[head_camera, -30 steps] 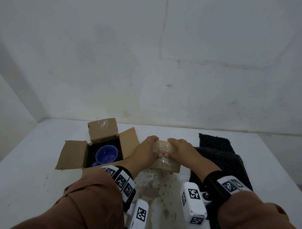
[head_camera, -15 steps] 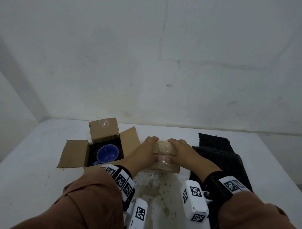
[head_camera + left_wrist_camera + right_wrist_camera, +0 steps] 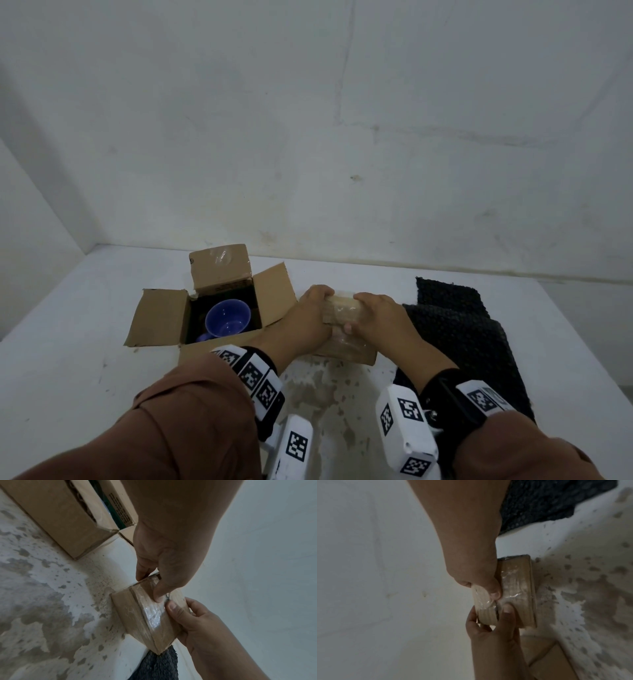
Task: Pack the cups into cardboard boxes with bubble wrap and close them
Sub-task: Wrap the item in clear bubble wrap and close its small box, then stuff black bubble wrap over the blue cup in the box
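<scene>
Cardboard, taped and closed, forms the small box (image 3: 344,329) that both hands grip in the middle of the white table (image 3: 68,359). The left hand (image 3: 303,323) curls over the box's left side, its thumb pressing on the clear tape (image 3: 154,614) that runs across the top. The right hand (image 3: 380,317) wraps the right side, thumb tip down on the same tape strip close to the left thumb. The box's near edge rests on the table while its top tilts toward the person.

Just left of it stands a larger open cardboard box (image 3: 219,308), all flaps spread, with a blue cup (image 3: 227,317) sitting upright inside against a dark lining. A block of small dark printing shows on the inner side of one flap (image 3: 120,509) in the left wrist view, too fine to read. Black bubble wrap (image 3: 459,329) lies flat on the table to the right, touching the small box's corner.

Square black-and-white marker tags (image 3: 255,377) ring both wrist bands above brown sleeves (image 3: 178,431). The tabletop paint is worn in front of the small box, showing a blotchy grey-brown patch (image 3: 318,394). A bare whitish wall (image 3: 308,137) with faint cracks and stains rises behind the table, and a second wall meets it at the left corner.
</scene>
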Demonstrator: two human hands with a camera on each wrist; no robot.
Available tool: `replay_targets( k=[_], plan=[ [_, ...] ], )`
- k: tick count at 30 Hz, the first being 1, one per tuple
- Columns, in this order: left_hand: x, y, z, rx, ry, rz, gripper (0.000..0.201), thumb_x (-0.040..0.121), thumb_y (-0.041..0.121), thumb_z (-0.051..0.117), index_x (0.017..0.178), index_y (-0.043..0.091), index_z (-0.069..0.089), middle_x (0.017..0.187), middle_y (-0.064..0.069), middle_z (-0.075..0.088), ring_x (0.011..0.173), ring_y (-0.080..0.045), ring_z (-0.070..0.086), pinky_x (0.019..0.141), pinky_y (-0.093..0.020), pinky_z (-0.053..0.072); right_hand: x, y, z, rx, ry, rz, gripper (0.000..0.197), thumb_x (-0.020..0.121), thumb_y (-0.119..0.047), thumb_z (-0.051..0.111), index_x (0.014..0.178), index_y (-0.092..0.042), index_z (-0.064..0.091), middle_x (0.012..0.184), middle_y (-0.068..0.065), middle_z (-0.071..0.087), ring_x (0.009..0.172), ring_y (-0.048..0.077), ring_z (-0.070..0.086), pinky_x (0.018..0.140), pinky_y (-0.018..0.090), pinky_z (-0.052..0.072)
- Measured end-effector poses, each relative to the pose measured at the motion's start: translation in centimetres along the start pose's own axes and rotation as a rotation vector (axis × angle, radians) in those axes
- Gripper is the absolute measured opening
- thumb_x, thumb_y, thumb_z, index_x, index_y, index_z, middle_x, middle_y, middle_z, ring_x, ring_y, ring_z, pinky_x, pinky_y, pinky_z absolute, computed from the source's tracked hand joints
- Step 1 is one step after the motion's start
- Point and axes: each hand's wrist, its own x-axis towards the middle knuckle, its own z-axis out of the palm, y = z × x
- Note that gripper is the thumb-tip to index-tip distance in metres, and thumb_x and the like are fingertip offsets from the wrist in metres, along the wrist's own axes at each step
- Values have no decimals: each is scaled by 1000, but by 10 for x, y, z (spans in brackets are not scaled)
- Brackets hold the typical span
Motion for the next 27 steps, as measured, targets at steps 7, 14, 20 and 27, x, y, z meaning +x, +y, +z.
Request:
replay_targets(
  k=[7, 14, 20, 27],
  plan=[
    [-14, -4, 20, 27, 131, 48, 48, 76, -5, 59, 114, 19, 41, 136, -9, 28, 95, -14, 43, 70, -14, 37, -22, 14, 12, -3, 41, -138, 58, 83, -25, 66, 136, -23, 42, 153, 2, 25, 135, 20, 35, 106, 27, 34],
    [-23, -19, 34, 154, 78, 83, 37, 74, 1, 60, 104, 15, 43, 148, -9, 14, 132, -31, 32, 89, -25, 41, -40, 34, 28, -98, 5, -234, 49, 86, -22, 60, 133, -25, 44, 158, 5, 12, 127, 24, 46, 94, 26, 41],
    [-30, -21, 37, 249, 1, 20, 43, 70, 0, 58, 90, 29, 33, 156, -7, -2, 142, -34, 22, 96, -46, 46, -49, 46, 40, -116, -13, -278, 49, 89, -16, 55, 136, -25, 45, 159, 8, 11, 138, 25, 35, 104, 30, 39],
    [-33, 41, 39, 276, 82, -67, 46, 84, 11, 57, 128, 10, 42, 158, -12, 5, 148, -28, 1, 116, -38, 24, -51, 62, 16, 23, 15, -249, 51, 90, -8, 52, 139, -19, 42, 152, 1, 31, 141, 18, 31, 108, 17, 22]
  ],
)
